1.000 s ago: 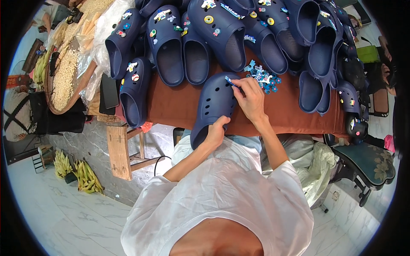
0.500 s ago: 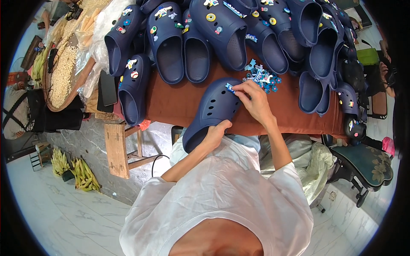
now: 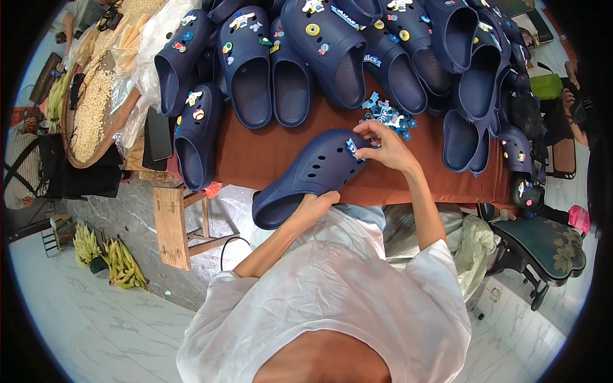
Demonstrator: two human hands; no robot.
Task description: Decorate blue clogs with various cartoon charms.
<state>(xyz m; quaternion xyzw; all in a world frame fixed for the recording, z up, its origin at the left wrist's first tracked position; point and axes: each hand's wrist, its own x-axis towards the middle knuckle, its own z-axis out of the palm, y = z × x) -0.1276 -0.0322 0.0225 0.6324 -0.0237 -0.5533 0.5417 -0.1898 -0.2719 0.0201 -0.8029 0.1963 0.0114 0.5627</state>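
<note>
A navy foam clog (image 3: 329, 150) lies tilted over the table's front edge, its toe toward the right hand and its heel opening toward the lower left. My left hand (image 3: 318, 204) grips the clog's near side by the opening, with some fingers hidden by the shoe. On the toe sits a blue-and-white lettered shoe charm (image 3: 353, 149). Thumb and index finger of my right hand (image 3: 389, 148) are spread apart around the toe, the thumb tip beside the charm. Just beyond that hand lies a pile of loose charms (image 3: 389, 115), mostly blue and white.
Several decorated navy clogs (image 3: 251, 76) crowd the far side of the brown-covered table (image 3: 255, 150). A dark phone (image 3: 159, 134) lies at the left beside a woven tray of pale kernels (image 3: 92, 124). A wooden stool (image 3: 171, 226) and a dark padded chair (image 3: 549, 249) flank me.
The clog has turned, its heel swinging left and its toe shifting right. My right fingers have spread from their pinch on the charm, which now sits on the toe.
</note>
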